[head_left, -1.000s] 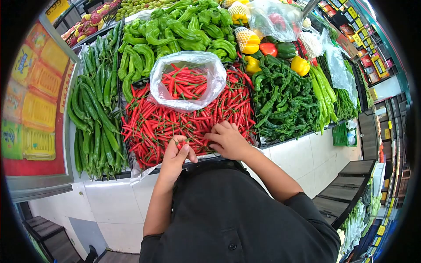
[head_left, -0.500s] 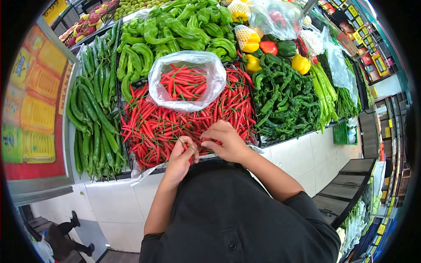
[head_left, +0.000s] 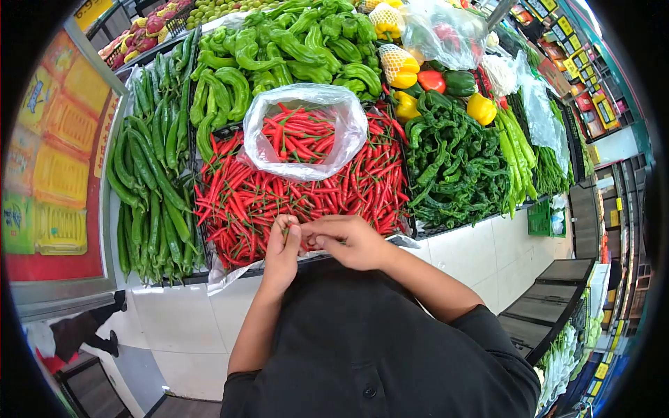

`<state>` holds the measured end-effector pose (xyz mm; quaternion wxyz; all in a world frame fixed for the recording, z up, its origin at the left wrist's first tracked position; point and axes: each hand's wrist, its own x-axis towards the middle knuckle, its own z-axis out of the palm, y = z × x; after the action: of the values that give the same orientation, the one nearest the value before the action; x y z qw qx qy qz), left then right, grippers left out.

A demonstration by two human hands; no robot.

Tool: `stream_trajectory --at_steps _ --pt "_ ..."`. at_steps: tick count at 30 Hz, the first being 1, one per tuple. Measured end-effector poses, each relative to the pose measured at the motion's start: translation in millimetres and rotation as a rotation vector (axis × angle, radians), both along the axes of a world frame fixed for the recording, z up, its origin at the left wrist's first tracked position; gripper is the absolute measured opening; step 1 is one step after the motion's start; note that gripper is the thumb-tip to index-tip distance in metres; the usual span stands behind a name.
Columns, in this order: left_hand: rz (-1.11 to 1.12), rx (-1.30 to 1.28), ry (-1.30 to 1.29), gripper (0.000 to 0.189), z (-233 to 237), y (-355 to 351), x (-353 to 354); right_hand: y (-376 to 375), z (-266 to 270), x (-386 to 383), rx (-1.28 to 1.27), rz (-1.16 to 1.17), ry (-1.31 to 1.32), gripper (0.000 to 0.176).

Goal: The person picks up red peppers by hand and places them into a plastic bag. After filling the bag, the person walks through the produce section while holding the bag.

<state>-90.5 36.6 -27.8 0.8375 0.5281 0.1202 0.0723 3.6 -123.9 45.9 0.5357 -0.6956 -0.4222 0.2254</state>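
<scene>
Just over the front edge of the red chili peppers point(head_left: 244, 223), my two hands meet. My left hand point(head_left: 281, 254) is closed in a pinch on what looks like a red chili pepper, mostly hidden by the fingers. Against its fingertips, my right hand point(head_left: 354, 242) has its fingers bent and pressed together; whatever they hold is hidden. Beyond the hands, a clear plastic bag point(head_left: 348, 143) with its mouth rolled wide sits on the heap, with red chilies inside.
Long green peppers point(head_left: 150, 174) lie on the left, light green peppers point(head_left: 293, 45) behind, and dark wrinkled peppers point(head_left: 456, 164) on the right. Yellow bell peppers point(head_left: 481, 108) sit farther back. A green crate point(head_left: 539, 218) stands on the floor. At lower left, a person's legs point(head_left: 97, 327) show.
My right hand has moved down and left, so its fingertips now meet my left hand's. The view has shifted slightly. The person at lower left has moved a little.
</scene>
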Motion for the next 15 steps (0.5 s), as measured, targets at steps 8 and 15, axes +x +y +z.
stream_trajectory --at_steps 8,15 --pt "0.142 -0.272 -0.209 0.017 30 40 -3 -12 -44 69 -0.246 -0.296 -0.594 0.021" --pt "0.177 -0.309 -0.271 0.014 50 57 -9 -5 -57 70 -0.412 -0.317 -0.756 0.019"
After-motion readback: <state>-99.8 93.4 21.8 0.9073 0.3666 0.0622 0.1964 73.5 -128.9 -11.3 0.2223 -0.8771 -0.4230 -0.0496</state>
